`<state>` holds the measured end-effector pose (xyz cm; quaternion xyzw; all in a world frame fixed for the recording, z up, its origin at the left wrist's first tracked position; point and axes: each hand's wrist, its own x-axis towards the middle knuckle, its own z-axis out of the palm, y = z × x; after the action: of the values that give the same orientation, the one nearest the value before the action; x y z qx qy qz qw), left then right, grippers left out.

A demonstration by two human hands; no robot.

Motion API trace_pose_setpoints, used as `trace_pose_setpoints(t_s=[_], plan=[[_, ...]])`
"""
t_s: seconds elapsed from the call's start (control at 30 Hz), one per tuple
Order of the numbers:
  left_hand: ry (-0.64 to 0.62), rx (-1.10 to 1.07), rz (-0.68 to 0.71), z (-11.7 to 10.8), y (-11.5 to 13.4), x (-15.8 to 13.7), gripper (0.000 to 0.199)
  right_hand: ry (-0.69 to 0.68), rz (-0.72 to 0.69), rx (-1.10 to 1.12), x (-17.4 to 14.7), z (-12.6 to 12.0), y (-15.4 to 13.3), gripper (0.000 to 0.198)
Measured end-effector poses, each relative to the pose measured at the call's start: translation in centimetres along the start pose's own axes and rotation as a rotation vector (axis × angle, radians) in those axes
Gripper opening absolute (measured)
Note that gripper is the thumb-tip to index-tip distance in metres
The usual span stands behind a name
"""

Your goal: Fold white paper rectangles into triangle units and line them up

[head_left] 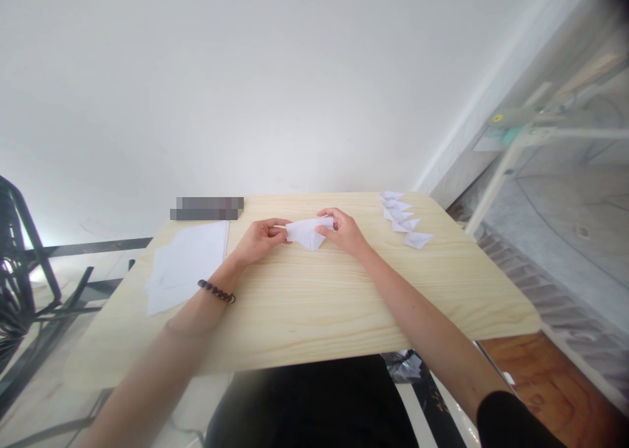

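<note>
Between my two hands is a folded sheet of white paper (pixel 307 230), its straight edge upward and a pointed part hanging toward me. My left hand (pixel 263 238) pinches its left end, fingers behind and thumb in front. At the right end, my right hand (pixel 344 230) grips it between thumb and curled fingers. A dark bead bracelet circles my left wrist. Several folded paper boats (pixel 399 217) stand in a slanting row to the right of my right hand. Left of my left hand lies a loose stack of white paper sheets (pixel 189 258).
The pale wooden table (pixel 314 310) has rounded corners and stands against a white wall. A pixelated dark object (pixel 206 209) sits at its back left. Off the left side is a black chair (pixel 24 258); a white metal frame (pixel 511 153) stands beyond the right side.
</note>
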<state>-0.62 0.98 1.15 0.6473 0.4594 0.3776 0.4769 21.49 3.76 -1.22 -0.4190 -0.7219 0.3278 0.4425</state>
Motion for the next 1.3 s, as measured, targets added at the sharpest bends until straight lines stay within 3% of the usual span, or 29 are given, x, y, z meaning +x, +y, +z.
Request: trace_pose_setpoints(t_s=[0.17, 0.43, 0.77, 1.07, 1.3], plan=[[-0.037, -0.121, 0.090, 0.7, 0.1, 0.1, 0.038, 0.026, 0.023, 0.008, -0.4, 0.8, -0.7, 0.036], [0.067, 0.120, 0.028, 1.5, 0.3, 0.0, 0.037, -0.024, 0.008, 0.032, -0.9, 2.4, -1.8, 0.035], [0.037, 0.045, -0.068, 0.7, 0.5, 0.2, 0.035, -0.268, 0.150, 0.249, -0.5, 1.1, -1.4, 0.053], [0.014, 0.011, -0.133, 0.5, 0.6, 0.2, 0.036, -0.448, 0.199, 0.396, -0.4, -0.2, -1.4, 0.064], [0.056, 0.042, -0.091, 0.8, 0.8, 0.0, 0.035, -0.388, 0.246, 0.481, -0.6, 0.6, -1.1, 0.051]])
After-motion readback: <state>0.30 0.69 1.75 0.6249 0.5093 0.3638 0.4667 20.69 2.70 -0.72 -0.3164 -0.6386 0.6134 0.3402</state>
